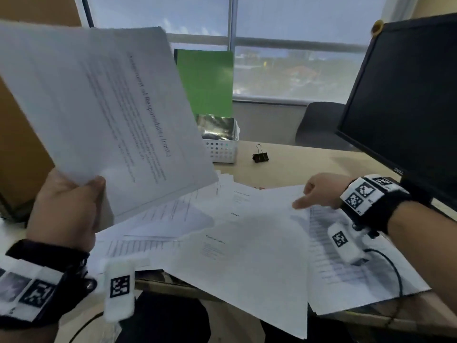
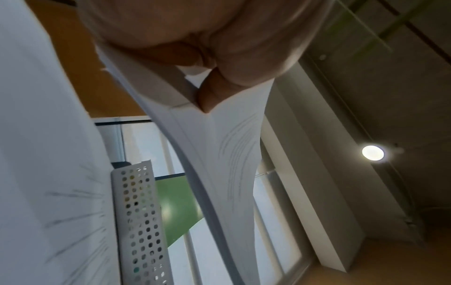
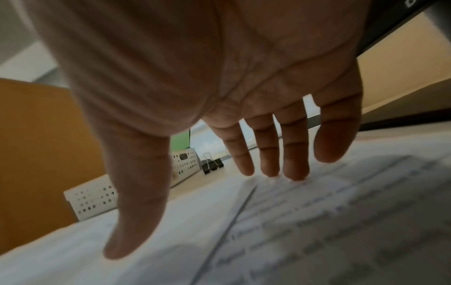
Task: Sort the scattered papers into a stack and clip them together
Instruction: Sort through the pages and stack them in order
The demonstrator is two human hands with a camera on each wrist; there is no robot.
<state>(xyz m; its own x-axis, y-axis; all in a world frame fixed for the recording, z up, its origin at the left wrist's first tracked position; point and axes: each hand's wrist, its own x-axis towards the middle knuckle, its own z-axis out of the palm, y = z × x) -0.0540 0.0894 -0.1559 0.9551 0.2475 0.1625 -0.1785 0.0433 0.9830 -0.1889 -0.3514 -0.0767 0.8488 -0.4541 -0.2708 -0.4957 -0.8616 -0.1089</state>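
1. Head view: left hand [image 1: 64, 206] grips a raised paper stack [image 1: 99, 107].
2. Right hand [image 1: 321, 191], fingers spread, seemingly touches scattered papers [image 1: 242, 263] on the tabletop [image 1: 309, 159].
3. Binder clip [image 1: 260, 155] sits beyond them.

Office, desk [image 1: 309, 157] by window [image 1: 296, 45], monitor [image 1: 408, 95], binder clip [image 1: 260, 156], scattered papers [image 1: 242, 263]

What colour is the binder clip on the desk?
Black, with silver wire handles; the binder clip shows best in the head view.

printed text on loose sheets [image 3: 317, 221] blurred, monitor [image 1: 405, 95] cut off
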